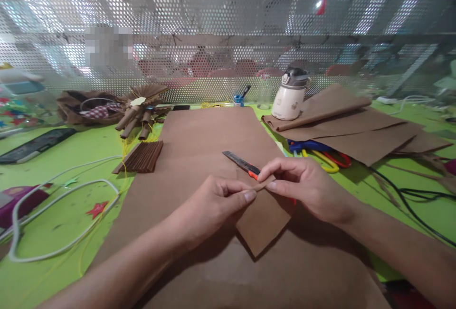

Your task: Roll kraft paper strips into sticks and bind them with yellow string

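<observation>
A small piece of brown kraft paper [264, 226] hangs between my hands, its upper edge folded into a narrow strip. My left hand [217, 204] pinches the left end of that fold between thumb and fingers. Close beside it, my right hand [313, 188] grips the right end the same way. Just beyond my fingertips lies a utility knife [240, 162] with a red and black handle, partly hidden by my right hand and the paper. Beneath everything stretches a large brown paper sheet [210, 133].
Left of the sheet are a pleated paper piece [144, 157], rolled paper bundles [133, 121], a white cable [64, 254] and a phone [37, 144]. On the right, scissors [313, 147] lie by stacked brown paper [356, 128] and a cream bottle [289, 98]. A perforated metal panel [213, 24] stands behind.
</observation>
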`<state>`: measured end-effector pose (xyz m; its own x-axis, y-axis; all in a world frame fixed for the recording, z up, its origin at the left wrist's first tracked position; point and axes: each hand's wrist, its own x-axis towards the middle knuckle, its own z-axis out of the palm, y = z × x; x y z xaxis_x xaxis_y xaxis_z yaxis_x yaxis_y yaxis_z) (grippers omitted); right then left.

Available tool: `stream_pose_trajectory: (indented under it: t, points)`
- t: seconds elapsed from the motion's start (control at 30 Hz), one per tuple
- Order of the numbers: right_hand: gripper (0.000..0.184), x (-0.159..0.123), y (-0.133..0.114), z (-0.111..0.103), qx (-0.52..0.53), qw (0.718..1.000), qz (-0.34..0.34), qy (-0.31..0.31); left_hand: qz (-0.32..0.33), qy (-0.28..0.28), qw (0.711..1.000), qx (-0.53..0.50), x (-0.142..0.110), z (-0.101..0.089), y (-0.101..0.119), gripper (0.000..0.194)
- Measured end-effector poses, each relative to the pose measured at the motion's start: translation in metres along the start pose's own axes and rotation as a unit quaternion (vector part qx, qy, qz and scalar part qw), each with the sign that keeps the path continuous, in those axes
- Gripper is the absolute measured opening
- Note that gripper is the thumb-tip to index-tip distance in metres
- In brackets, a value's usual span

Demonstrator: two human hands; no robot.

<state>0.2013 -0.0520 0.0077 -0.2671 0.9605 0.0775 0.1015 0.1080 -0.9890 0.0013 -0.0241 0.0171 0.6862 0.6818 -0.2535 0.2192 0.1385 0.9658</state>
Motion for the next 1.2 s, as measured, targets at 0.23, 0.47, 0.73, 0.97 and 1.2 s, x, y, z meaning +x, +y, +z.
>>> stream_pose_trajectory:
  t: [0.23, 0.47, 0.73, 0.97, 1.2]
  points:
    - [0.019, 0.002, 0.004, -0.002, 0.074, 0.997, 0.002, 0.017, 0.019, 0.016, 0.999, 0.021, 0.0, -0.001, 0.0, 0.036]
    - [0.025, -0.001, -0.006, 0.009, 0.068, 0.996, 0.043, -0.034, 0.049, 0.025, 0.995, 0.086, 0.0, 0.002, 0.003, 0.034]
    - [0.02, -0.003, -0.01, 0.015, -0.064, 0.997, 0.032, 0.016, 0.044, -0.012, 0.995, 0.084, 0.0, 0.005, 0.001, 0.033]
    - [0.024, -0.002, -0.007, 0.012, -0.089, 0.995, 0.039, 0.005, 0.043, -0.008, 0.992, 0.115, -0.001, 0.003, 0.005, 0.035]
    - [0.026, -0.002, -0.006, 0.011, -0.092, 0.995, 0.05, 0.006, 0.048, -0.006, 0.99, 0.132, -0.002, 0.004, 0.005, 0.036]
